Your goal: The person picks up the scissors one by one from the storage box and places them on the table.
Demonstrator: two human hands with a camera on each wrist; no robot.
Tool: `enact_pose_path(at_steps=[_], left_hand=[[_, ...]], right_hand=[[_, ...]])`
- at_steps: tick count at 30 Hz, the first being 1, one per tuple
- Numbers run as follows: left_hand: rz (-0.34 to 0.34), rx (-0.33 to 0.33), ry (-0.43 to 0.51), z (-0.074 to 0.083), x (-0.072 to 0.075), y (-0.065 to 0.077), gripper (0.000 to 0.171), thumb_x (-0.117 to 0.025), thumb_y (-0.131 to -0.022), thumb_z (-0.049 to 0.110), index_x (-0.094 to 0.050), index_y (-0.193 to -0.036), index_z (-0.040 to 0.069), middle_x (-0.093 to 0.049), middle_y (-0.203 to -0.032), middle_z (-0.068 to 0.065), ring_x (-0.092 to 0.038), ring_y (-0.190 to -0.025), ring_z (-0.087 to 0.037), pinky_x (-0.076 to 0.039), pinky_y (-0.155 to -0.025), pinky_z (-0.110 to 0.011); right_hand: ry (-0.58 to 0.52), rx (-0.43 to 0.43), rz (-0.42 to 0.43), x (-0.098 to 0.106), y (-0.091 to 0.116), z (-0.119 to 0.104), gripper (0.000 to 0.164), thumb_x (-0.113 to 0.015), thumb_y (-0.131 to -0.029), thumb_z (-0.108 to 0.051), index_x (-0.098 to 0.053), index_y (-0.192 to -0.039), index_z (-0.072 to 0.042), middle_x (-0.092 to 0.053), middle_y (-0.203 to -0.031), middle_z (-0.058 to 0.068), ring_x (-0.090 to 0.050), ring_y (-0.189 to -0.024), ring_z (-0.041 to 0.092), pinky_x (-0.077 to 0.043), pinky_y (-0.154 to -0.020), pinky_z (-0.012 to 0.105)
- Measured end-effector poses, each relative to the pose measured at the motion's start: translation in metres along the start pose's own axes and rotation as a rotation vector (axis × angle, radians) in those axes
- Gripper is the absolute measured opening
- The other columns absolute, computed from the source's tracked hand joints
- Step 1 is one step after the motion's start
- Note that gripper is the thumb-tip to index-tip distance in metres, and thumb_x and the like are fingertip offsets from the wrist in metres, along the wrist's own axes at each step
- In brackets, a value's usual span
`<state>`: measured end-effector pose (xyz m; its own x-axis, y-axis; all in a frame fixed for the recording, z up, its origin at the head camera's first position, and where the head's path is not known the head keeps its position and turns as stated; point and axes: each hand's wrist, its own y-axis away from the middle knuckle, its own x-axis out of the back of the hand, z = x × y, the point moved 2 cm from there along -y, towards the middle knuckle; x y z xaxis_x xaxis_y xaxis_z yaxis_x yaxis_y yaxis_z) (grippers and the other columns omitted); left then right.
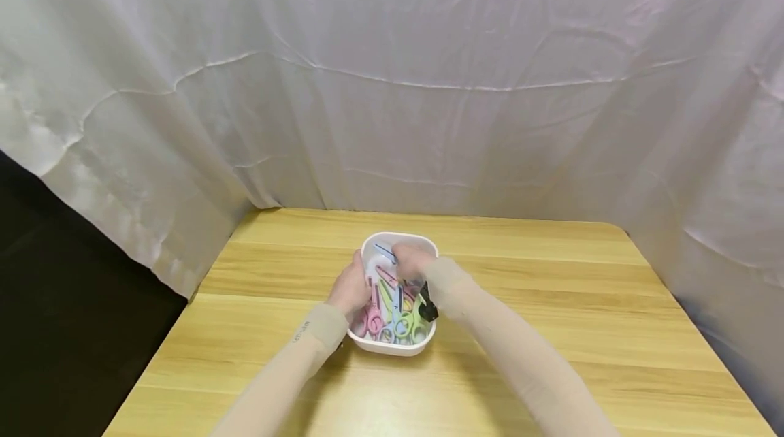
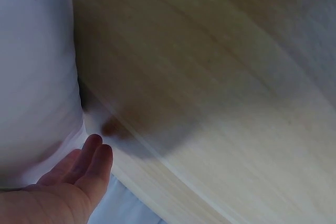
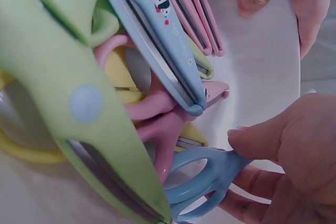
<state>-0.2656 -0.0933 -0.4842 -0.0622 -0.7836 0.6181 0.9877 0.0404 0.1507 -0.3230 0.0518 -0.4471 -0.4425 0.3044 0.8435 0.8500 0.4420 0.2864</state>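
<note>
Currently R hand (image 3: 304, 156) pinches 1 pr. blue scissors (image 3: 224, 169), L hand (image 1: 352, 287) grips 1 white bin (image 1: 392, 349).

Upper limbs of the wearer, head view. Left sleeve (image 1: 269, 382), at seven o'clock: pale beige, smooth, close-fitting, ending in a slightly greyer wrist band (image 1: 324, 329). Dark lettering (image 1: 301, 331), too small to read with certainty, runs along this band at its eight o'clock side. Right sleeve (image 1: 520, 348), at five o'clock: matching beige, faintly creased, with a similar pale cuff (image 1: 450, 280); a black, angular attachment (image 1: 427, 304) shows between the cuff's seven and eight o'clock.
</note>
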Motion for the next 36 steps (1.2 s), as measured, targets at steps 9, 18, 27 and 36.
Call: enact_pose_path(at_steps=[9,18,27,36], left_hand=[[0.005,-0.013,-0.015,0.0,0.0,-0.001,0.087,-0.062,-0.084,-0.013,-0.021,-0.157,0.007,-0.064,-0.115,-0.022,-0.062,-0.079,-0.024,-0.058,-0.07,-0.034],[0.003,-0.019,-0.027,0.0,0.001,-0.001,0.087,-0.062,-0.084,-0.013,-0.021,-0.158,0.007,-0.065,-0.111,-0.021,-0.062,-0.079,-0.023,-0.057,-0.069,-0.033],[0.0,-0.015,-0.031,-0.001,-0.001,-0.001,0.085,-0.062,-0.085,-0.012,-0.021,-0.158,0.007,-0.065,-0.11,-0.02,-0.063,-0.078,-0.023,-0.058,-0.071,-0.034],[0.007,-0.019,-0.043,0.0,0.0,-0.001,0.087,-0.061,-0.085,-0.012,-0.018,-0.159,0.006,-0.064,-0.118,-0.022,-0.063,-0.085,-0.024,-0.059,-0.08,-0.038]], right_hand=[[-0.108,-0.018,-0.011,0.002,-0.001,0.0,0.027,-0.056,-0.093,0.003,-0.055,-0.12,-0.003,-0.063,-0.106,0.012,-0.064,-0.102,0.028,-0.062,-0.083,0.04],[-0.024,0.054,0.032,0.01,0.004,-0.007,0.027,-0.056,-0.092,0.002,-0.056,-0.119,0.001,-0.065,-0.107,0.014,-0.064,-0.105,0.029,-0.054,-0.102,0.043],[0.04,0.098,0.068,0.014,0.004,-0.01,0.024,-0.054,-0.095,-0.003,-0.056,-0.119,0.001,-0.066,-0.108,0.016,-0.065,-0.102,0.028,-0.054,-0.101,0.043],[0.024,0.149,0.113,0.018,0.006,-0.013,0.023,-0.047,-0.101,-0.008,-0.047,-0.12,0.005,-0.057,-0.093,0.012,-0.061,-0.092,0.027,-0.055,-0.095,0.044]])
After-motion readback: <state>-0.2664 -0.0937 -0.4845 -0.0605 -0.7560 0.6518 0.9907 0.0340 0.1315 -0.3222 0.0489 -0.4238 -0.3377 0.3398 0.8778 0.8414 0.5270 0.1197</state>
